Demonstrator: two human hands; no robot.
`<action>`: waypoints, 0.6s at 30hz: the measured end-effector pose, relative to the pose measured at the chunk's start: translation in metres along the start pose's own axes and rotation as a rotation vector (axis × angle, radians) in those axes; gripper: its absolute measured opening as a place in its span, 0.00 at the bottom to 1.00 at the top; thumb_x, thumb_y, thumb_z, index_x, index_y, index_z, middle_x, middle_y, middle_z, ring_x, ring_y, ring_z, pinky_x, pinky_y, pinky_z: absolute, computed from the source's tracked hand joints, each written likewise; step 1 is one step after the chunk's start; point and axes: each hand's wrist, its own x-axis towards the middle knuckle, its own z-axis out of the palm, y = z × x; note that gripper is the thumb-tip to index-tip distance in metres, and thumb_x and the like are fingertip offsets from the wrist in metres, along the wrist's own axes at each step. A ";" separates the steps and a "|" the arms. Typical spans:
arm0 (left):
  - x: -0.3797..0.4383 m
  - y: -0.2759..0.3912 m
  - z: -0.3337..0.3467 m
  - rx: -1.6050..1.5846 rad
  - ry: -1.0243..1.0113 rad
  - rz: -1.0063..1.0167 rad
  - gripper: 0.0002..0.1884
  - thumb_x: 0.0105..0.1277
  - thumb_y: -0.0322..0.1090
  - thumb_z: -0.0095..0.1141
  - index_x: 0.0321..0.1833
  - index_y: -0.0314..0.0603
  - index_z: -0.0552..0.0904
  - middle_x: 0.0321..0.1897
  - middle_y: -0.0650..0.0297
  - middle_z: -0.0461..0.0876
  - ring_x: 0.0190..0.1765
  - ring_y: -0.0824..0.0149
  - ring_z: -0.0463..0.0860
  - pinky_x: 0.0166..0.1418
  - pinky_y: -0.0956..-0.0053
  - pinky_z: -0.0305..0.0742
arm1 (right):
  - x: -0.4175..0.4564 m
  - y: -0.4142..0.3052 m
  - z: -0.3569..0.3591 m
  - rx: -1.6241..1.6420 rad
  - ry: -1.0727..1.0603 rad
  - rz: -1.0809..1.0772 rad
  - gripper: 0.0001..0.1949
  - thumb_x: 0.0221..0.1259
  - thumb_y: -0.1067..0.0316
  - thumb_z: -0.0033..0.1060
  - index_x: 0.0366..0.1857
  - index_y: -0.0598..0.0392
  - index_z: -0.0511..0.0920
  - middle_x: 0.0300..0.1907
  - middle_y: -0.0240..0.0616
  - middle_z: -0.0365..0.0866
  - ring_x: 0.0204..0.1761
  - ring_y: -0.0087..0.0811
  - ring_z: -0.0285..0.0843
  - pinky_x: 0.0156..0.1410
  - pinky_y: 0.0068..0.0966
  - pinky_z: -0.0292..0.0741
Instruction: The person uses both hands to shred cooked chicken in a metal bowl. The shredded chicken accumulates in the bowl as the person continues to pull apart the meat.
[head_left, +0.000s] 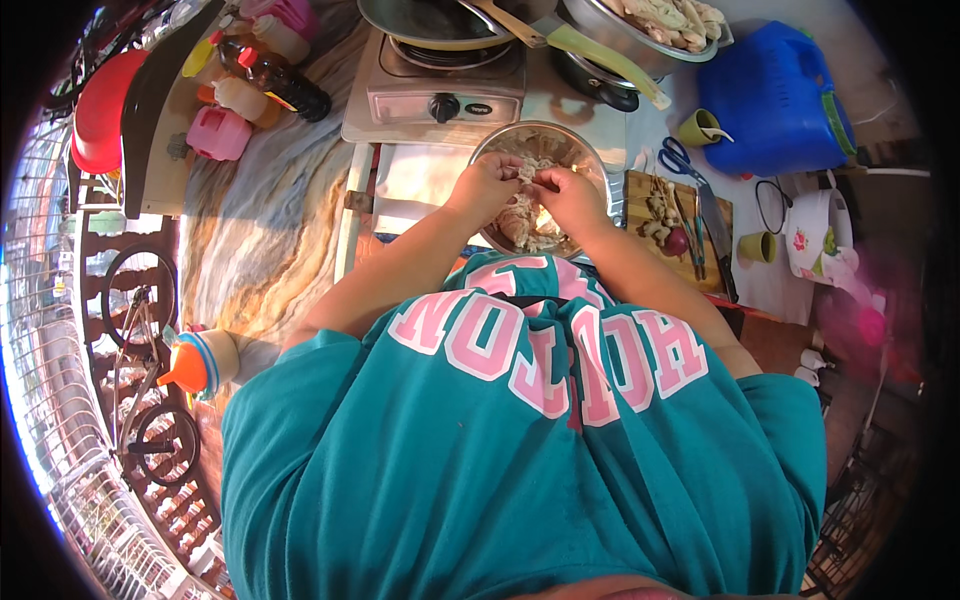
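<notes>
Both my hands are over a round stainless steel bowl (598, 150) close in front of my body. My left hand (489, 182) and my right hand (562, 196) meet near the bowl's middle, fingertips pinching a pale piece of shredded meat (529, 169) between them. Under them lies more pale meat (516, 225), which looks like cooked chicken, partly in shreds and partly in larger chunks. My hands hide some of the bowl's contents.
A gas stove (448, 94) bearing a pan stands beyond the bowl. To the right are a cutting board (641, 196) with a knife (712, 225), ginger and a red onion, blue scissors (676, 156), a blue jerrycan (772, 97) and a heaped metal pot (652, 56). Dark sauce bottles (289, 86) lie left.
</notes>
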 end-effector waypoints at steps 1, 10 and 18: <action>0.001 -0.002 0.004 0.005 0.005 0.011 0.20 0.62 0.24 0.56 0.58 0.31 0.73 0.45 0.60 0.80 0.45 0.71 0.80 0.43 0.79 0.77 | -0.001 0.000 -0.003 -0.055 -0.031 0.008 0.13 0.60 0.60 0.63 0.42 0.57 0.83 0.37 0.38 0.86 0.40 0.29 0.84 0.47 0.26 0.76; -0.001 0.005 0.025 -0.114 0.165 -0.050 0.17 0.66 0.28 0.55 0.57 0.32 0.75 0.43 0.62 0.81 0.44 0.71 0.80 0.42 0.79 0.76 | 0.002 0.034 -0.029 0.773 -0.054 0.270 0.10 0.64 0.61 0.60 0.41 0.55 0.83 0.31 0.29 0.83 0.31 0.20 0.77 0.36 0.18 0.70; -0.012 0.021 0.061 -0.097 0.141 -0.164 0.16 0.69 0.36 0.56 0.53 0.32 0.78 0.43 0.63 0.82 0.40 0.73 0.79 0.40 0.80 0.76 | 0.004 0.045 -0.040 0.609 -0.203 0.103 0.08 0.60 0.64 0.66 0.38 0.55 0.81 0.32 0.27 0.82 0.34 0.18 0.78 0.35 0.16 0.69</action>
